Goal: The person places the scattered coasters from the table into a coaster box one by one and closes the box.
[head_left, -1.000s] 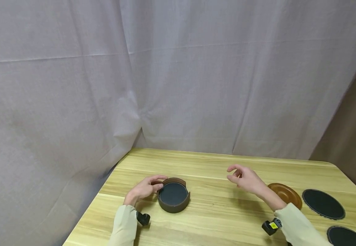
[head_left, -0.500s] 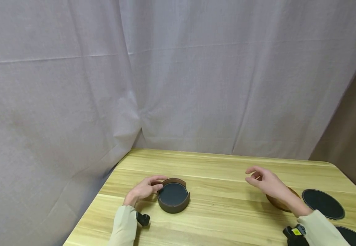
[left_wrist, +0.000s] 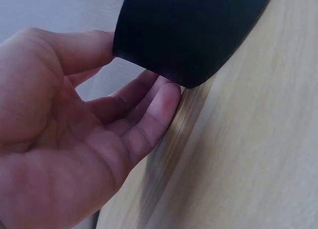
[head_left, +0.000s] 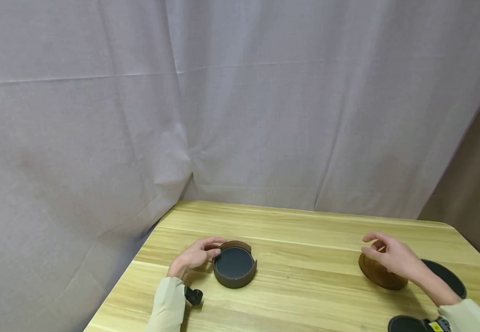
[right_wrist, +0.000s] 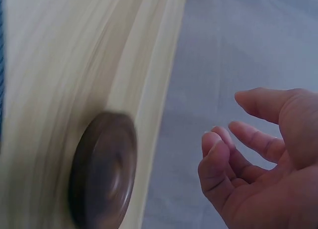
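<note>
- Head view: soft, even, fairly bright light on the bench point(head_left: 302, 263); the grey curtain point(head_left: 264, 115) is matt, the brown cloth point(head_left: 472, 180) toward 3 o'clock duller.
- Soft-edged shadows lie under the left grip point(head_left: 196, 254), near 7 o'clock, and the right grip point(head_left: 393, 256), near 4 — the light seems to come from above.
- Left wrist view: dimmer and cooler; the dark holder point(left_wrist: 184, 35), toward 12 o'clock, sinks almost to black.
- Right wrist view: hazy — the wooden disc point(right_wrist: 107, 169), near 7 o'clock, is blurred, the bench grain streaked.
</note>
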Available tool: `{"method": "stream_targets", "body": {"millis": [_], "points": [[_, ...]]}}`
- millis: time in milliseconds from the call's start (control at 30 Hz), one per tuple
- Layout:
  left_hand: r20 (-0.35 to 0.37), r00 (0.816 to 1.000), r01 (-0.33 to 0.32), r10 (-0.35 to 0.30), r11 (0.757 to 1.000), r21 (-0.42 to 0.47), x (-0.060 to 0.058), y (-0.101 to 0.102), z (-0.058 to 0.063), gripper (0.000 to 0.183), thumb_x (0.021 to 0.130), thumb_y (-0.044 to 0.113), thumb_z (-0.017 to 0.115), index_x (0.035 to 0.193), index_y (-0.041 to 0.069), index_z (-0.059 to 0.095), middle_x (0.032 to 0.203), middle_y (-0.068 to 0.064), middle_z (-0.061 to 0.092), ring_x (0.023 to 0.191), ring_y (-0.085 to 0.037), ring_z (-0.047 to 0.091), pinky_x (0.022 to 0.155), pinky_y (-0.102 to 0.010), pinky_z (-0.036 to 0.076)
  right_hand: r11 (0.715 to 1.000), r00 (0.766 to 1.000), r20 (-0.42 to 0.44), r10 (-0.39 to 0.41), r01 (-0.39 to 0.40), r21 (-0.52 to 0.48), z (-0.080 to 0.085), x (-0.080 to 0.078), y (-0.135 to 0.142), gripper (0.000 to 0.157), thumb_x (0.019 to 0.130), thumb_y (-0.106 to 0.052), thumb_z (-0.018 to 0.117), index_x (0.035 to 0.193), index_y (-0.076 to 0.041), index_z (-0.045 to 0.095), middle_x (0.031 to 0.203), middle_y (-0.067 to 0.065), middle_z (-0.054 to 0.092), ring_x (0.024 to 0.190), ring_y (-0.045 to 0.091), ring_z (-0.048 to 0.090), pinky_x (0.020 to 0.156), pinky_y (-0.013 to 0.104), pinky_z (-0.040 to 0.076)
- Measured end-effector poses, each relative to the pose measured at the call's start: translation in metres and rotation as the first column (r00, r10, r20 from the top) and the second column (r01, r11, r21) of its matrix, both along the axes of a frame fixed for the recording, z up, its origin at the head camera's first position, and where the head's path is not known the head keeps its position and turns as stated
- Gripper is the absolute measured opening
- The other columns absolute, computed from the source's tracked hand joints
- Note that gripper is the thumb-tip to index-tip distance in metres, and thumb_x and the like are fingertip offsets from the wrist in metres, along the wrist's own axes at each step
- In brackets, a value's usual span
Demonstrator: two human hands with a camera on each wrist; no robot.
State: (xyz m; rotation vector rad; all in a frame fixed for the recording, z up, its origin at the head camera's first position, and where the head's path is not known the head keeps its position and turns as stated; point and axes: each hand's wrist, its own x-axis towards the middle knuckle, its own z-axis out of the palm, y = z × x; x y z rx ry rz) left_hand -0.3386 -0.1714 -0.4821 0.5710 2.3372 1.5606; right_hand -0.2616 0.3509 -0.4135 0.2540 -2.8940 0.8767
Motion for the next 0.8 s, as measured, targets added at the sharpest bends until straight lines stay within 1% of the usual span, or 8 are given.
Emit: {"method": "stream_targets", "body": {"millis": [67, 200, 333, 467, 567, 667, 800], "points": [[-0.004, 1.0, 0.003, -0.003, 1.0, 0.003, 0.0, 0.001, 0.001, 0.038, 0.1, 0.011, 0.054, 0.139, 0.01, 0.055, 0.134, -0.023, 0.058, 0.116, -0.029, 0.061, 0.088, -0.035, 0.055, 1.0, 1.0, 0.008, -0.013, 0.013, 0.016, -0.002, 0.002, 0.01, 0.038, 0.097, -0.03, 0.062, 0.121, -0.001, 0.057, 0.088, 0.004, 0.063, 0.064, 0.006, 0.052, 0.05, 0.026, 0.045], [-0.012, 1.0, 0.006, -0.006, 1.0, 0.0, -0.001, 0.001, 0.002, 0.038, 0.101, 0.011, 0.053, 0.138, 0.01, 0.055, 0.134, -0.024, 0.058, 0.115, -0.029, 0.061, 0.088, -0.035, 0.055, 0.996, 0.999, -0.005, -0.045, 0.045, 0.076, -0.006, 0.005, 0.031, 0.04, 0.097, -0.031, 0.062, 0.121, 0.0, 0.057, 0.087, 0.004, 0.063, 0.066, 0.006, 0.052, 0.053, 0.025, 0.042], [-0.023, 1.0, -0.001, 0.0, 1.0, -0.023, -0.002, 0.0, 0.001, 0.038, 0.1, 0.012, 0.055, 0.138, 0.012, 0.056, 0.133, -0.022, 0.059, 0.116, -0.028, 0.061, 0.089, -0.035, 0.055, 0.992, 0.998, -0.012, -0.064, 0.065, 0.106, -0.01, 0.006, 0.049, 0.042, 0.097, -0.031, 0.062, 0.121, 0.003, 0.056, 0.086, 0.004, 0.063, 0.065, 0.005, 0.049, 0.054, 0.025, 0.038], [-0.035, 0.999, 0.007, -0.008, 0.999, -0.032, -0.003, -0.001, -0.001, 0.039, 0.1, 0.013, 0.055, 0.139, 0.011, 0.055, 0.133, -0.022, 0.059, 0.116, -0.028, 0.062, 0.091, -0.036, 0.055, 0.992, 0.997, 0.003, -0.082, 0.082, 0.099, -0.017, 0.007, 0.066, 0.042, 0.096, -0.029, 0.063, 0.12, 0.004, 0.055, 0.083, 0.005, 0.063, 0.055, 0.008, 0.048, 0.048, 0.026, 0.041], [-0.036, 0.999, 0.019, -0.019, 1.0, -0.016, -0.003, -0.002, -0.003, 0.039, 0.1, 0.012, 0.055, 0.139, 0.009, 0.054, 0.133, -0.024, 0.059, 0.116, -0.03, 0.062, 0.091, -0.037, 0.056, 0.991, 0.994, 0.05, -0.097, 0.092, 0.1, -0.019, 0.009, 0.077, 0.045, 0.097, -0.03, 0.061, 0.122, 0.007, 0.052, 0.084, 0.007, 0.065, 0.052, 0.012, 0.049, 0.045, 0.028, 0.044], [-0.039, 0.999, 0.023, -0.023, 1.0, -0.005, -0.003, -0.003, -0.003, 0.039, 0.1, 0.011, 0.055, 0.139, 0.008, 0.054, 0.133, -0.026, 0.058, 0.115, -0.031, 0.062, 0.09, -0.037, 0.056, 0.989, 0.989, 0.102, -0.111, 0.1, 0.108, -0.024, 0.007, 0.089, 0.05, 0.098, -0.034, 0.059, 0.124, 0.009, 0.05, 0.083, 0.006, 0.063, 0.051, 0.014, 0.05, 0.045, 0.029, 0.045], [-0.034, 0.999, 0.014, -0.014, 1.0, -0.013, -0.002, -0.005, -0.003, 0.039, 0.1, 0.012, 0.054, 0.139, 0.008, 0.054, 0.134, -0.025, 0.058, 0.115, -0.03, 0.062, 0.089, -0.036, 0.056, 0.986, 0.98, 0.154, -0.129, 0.11, 0.123, -0.029, 0.004, 0.101, 0.056, 0.097, -0.038, 0.059, 0.124, 0.01, 0.048, 0.082, 0.005, 0.06, 0.055, 0.016, 0.05, 0.046, 0.031, 0.047]]}}
